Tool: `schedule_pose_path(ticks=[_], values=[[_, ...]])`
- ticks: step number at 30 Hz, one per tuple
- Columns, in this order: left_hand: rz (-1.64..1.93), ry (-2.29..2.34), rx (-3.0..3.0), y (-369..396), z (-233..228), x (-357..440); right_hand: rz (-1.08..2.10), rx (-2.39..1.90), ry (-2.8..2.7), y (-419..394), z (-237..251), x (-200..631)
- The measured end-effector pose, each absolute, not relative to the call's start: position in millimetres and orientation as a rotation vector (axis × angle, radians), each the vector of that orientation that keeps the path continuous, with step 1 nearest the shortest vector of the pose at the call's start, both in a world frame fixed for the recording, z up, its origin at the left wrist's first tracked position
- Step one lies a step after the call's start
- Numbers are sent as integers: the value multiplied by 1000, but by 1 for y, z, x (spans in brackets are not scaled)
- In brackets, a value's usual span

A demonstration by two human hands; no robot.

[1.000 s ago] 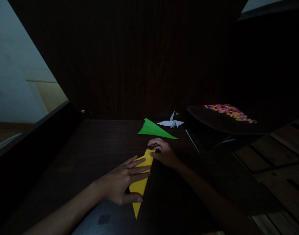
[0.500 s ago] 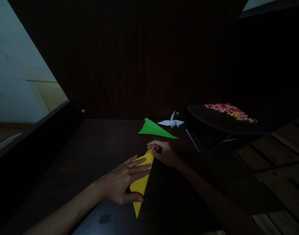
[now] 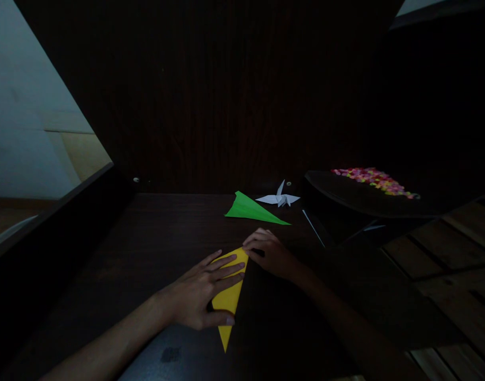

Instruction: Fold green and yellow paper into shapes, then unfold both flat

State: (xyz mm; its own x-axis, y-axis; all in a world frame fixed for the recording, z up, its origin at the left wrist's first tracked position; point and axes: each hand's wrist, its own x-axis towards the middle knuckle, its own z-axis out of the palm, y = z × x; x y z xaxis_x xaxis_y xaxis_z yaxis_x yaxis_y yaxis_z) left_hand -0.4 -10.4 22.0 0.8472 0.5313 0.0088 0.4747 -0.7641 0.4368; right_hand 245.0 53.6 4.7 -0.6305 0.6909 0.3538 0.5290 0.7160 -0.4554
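On the yellow paper (image 3: 228, 296), right hand (image 3: 271, 253) slid nearer (left hand (image 3: 198, 296) unmoved).

A dimly lit room in what looks like a home, set up for paper craft: a dark wooden table (image 3: 155, 248) stands against a dark wood-panelled wall (image 3: 210, 95), with pale wall and wooden flooring visible at the left edge. Finished folds lie on the table, a green paper plane (image 3: 253, 209) and a white paper crane (image 3: 278, 198), beside a dark tray (image 3: 346, 198) heaped with small colourful paper pieces (image 3: 373, 181).
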Motion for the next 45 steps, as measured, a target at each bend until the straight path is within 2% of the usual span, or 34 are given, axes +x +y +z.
schedule_pose_path(ticks=[14,34,45], values=[[212,872,2563,-12,18,-1,158,-748,-2590,51,5,258],[170,906,2546,-4,18,5,386,-915,-2483,51,-1,261],[180,865,2536,-3,16,6,159,-929,-2626,42,15,255]])
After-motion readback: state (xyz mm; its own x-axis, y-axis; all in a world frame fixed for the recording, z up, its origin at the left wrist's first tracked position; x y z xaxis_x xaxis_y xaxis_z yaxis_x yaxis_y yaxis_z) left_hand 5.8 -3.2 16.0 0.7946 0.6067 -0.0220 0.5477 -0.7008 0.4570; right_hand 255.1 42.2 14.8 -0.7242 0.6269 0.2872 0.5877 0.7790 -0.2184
